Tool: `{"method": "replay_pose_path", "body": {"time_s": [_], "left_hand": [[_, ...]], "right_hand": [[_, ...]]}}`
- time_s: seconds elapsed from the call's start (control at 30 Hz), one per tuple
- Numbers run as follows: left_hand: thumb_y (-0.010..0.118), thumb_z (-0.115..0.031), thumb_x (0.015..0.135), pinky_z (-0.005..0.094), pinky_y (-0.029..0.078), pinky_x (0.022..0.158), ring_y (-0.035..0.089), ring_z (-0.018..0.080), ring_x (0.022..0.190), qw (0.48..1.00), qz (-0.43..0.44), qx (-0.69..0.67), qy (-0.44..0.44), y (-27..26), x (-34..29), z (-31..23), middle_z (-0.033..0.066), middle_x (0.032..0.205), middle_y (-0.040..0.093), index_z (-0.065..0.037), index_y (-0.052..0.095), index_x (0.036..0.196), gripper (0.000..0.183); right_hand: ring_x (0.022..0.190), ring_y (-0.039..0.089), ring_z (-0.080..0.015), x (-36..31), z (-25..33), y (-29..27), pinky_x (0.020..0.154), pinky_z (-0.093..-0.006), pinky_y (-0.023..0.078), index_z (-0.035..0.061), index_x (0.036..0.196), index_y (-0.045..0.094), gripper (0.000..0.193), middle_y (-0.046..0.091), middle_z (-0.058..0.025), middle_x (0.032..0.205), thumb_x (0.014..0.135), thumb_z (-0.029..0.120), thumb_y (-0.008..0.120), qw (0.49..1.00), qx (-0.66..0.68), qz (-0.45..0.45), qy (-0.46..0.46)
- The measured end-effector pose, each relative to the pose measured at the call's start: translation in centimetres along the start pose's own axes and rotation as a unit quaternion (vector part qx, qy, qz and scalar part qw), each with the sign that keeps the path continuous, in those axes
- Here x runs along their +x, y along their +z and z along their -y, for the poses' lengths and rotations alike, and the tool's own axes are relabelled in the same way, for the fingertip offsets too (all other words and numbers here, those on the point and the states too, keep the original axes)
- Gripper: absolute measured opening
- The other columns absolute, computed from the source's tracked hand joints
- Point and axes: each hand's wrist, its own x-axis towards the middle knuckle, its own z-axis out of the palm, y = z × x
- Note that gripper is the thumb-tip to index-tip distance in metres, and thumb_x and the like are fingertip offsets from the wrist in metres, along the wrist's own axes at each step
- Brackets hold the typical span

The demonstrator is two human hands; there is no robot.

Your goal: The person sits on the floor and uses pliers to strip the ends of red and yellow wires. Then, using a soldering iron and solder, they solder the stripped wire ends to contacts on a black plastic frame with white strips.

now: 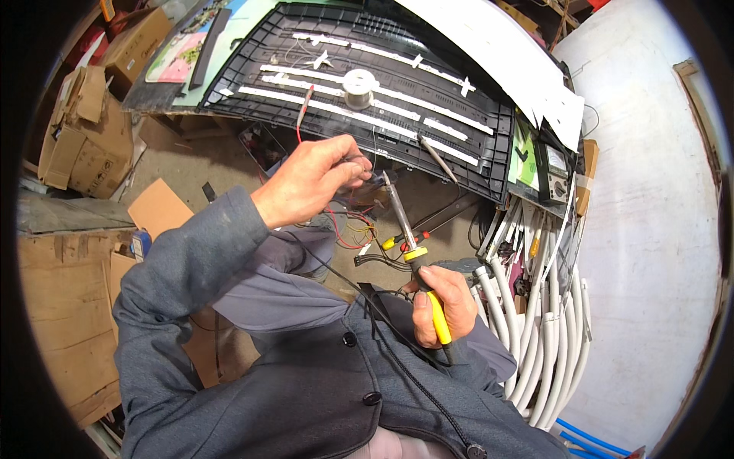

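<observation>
My right hand (449, 304) is wrapped round the yellow and black handle of a soldering iron (399, 208), its metal tip pointing up and away from me. Close to that tip, my left hand (312, 180) is closed, thumb and fingers pinching a thin solder wire (375, 145). The wire appears to lead up to a solder spool (358, 90), which stands on a large black television back panel (275, 126). White LED strips (321, 107) lie in rows across this panel. A red test probe (304, 111) sticks up at its near edge, left of the spool.
A dark pen-like probe (438, 159) rests over the panel's near edge. At right are an analog multimeter (558, 182) and a bundle of white tubes (547, 336). Red wires (344, 239) and screwdrivers (405, 242) lie below the panel. Cardboard boxes (88, 145) are stacked at left.
</observation>
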Motion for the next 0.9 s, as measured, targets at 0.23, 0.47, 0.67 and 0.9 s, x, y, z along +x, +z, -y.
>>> {"method": "replay_pose_path", "body": {"time_s": [0.23, 0.47, 0.67, 0.9], "left_hand": [[0.060, -0.008, 0.105, 0.0300, 0.059, 0.082, 0.070, 0.0130, 0.091, 0.999, 0.035, 0.012, 0.014, 0.4, 0.1, -0.2, 0.0094, 0.097, 0.073, 0.006, 0.065, 0.110, 0.016], [0.062, 0.000, 0.097, 0.0393, 0.057, 0.074, 0.072, 0.0325, 0.085, 0.983, 0.037, 0.123, 0.128, 1.3, 0.0, -0.3, 0.0194, 0.088, 0.068, 0.004, 0.060, 0.104, 0.008], [0.065, 0.002, 0.092, 0.0475, 0.052, 0.074, 0.065, 0.0440, 0.090, 0.965, 0.033, 0.199, 0.167, 1.5, -0.4, -0.8, 0.0212, 0.089, 0.065, 0.004, 0.056, 0.102, 0.013], [0.066, -0.001, 0.095, 0.0468, 0.054, 0.075, 0.066, 0.0429, 0.090, 0.969, 0.048, 0.176, 0.169, 1.4, -0.2, -1.1, 0.0214, 0.092, 0.067, 0.003, 0.058, 0.102, 0.012]], "right_hand": [[0.087, 0.063, -0.0185, 2.5, -0.8, 1.5, 0.073, -0.0285, 0.053, 0.0075, 0.123, 0.074, 0.045, 0.060, -0.0150, 0.117, 0.083, -0.013, 0.078, 0.995, -0.067, -0.079, 0.007], [0.078, 0.065, -0.0233, 9.0, -2.5, 4.6, 0.067, -0.0323, 0.055, 0.0113, 0.118, 0.077, 0.038, 0.062, -0.0155, 0.109, 0.082, 0.002, 0.085, 0.981, -0.160, -0.095, -0.062], [0.086, 0.066, -0.0294, 9.1, -3.1, 4.8, 0.069, -0.0391, 0.052, 0.0102, 0.118, 0.073, 0.036, 0.065, -0.0182, 0.110, 0.082, 0.010, 0.079, 0.956, -0.276, -0.023, -0.102], [0.085, 0.064, -0.0298, 9.7, -3.0, 3.6, 0.070, -0.0392, 0.051, 0.0066, 0.112, 0.070, 0.029, 0.064, -0.0200, 0.112, 0.083, 0.007, 0.074, 0.948, -0.306, 0.006, -0.090]]}}
